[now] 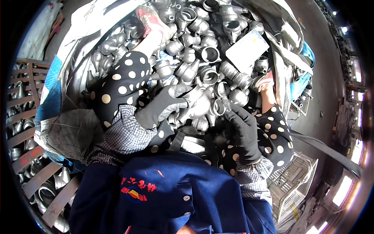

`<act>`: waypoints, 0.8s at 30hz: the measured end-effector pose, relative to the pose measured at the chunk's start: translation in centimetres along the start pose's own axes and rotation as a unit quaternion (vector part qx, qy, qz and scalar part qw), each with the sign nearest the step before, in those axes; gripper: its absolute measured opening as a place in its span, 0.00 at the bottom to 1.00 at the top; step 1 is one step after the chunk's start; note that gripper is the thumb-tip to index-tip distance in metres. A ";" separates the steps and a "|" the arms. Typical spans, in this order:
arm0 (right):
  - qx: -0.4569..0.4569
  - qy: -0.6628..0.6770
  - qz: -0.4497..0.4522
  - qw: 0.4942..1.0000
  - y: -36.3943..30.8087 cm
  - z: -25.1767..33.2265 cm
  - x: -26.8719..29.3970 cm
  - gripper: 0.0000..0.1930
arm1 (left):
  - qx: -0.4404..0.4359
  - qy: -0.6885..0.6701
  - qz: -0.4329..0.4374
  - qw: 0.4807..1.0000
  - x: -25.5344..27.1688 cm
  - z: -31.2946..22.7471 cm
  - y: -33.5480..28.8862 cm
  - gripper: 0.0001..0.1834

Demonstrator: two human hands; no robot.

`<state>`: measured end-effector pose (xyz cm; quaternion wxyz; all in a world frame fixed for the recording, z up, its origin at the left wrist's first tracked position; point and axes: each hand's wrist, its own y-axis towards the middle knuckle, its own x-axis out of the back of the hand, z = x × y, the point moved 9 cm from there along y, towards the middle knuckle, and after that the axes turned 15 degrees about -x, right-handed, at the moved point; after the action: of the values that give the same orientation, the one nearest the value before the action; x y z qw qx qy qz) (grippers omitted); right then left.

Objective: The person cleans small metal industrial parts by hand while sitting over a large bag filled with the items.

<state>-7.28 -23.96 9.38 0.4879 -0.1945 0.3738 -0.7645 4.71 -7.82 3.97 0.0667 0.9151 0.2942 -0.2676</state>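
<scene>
My left hand, in a dark grey glove, is closed around a grey hollow metal casting with a rounded body. Its thumb and fingers wrap the casting's left side. My right hand, gloved alike, has its fingers stretched out toward the upper left. Those fingertips are close beside a ring-ended casting; whether they touch it I cannot tell. Many similar castings with round open collars lie heaped between my legs, among them a wide-mouthed one just beyond my hands.
The heap lies in a large white woven sack with blue edging. A pale flat board rests on the castings. At the left stands a rusty metal cage of castings; a white plastic crate is at the lower right.
</scene>
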 end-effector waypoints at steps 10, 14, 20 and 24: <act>-0.002 0.214 0.113 0.970 6.6 -1.5 -2.9 0.13 | 0.020 -0.012 0.009 1.000 -1.2 0.7 0.2 0.14; 0.008 0.204 0.066 0.977 7.0 -0.6 -3.2 0.13 | -0.001 -0.066 -0.082 0.994 0.2 1.1 0.2 0.06; -0.022 0.186 0.061 0.980 7.9 -2.3 -2.9 0.15 | -0.009 0.014 -0.080 0.997 0.5 1.5 0.6 0.06; 0.005 0.165 0.092 0.982 7.2 -1.4 -3.2 0.14 | -0.040 0.011 0.004 0.999 -2.0 -0.1 0.2 0.15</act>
<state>-2.49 -22.32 3.22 0.4885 -0.0279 0.4617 -0.7399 3.52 -8.92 5.11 0.1010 0.9158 0.3016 -0.2452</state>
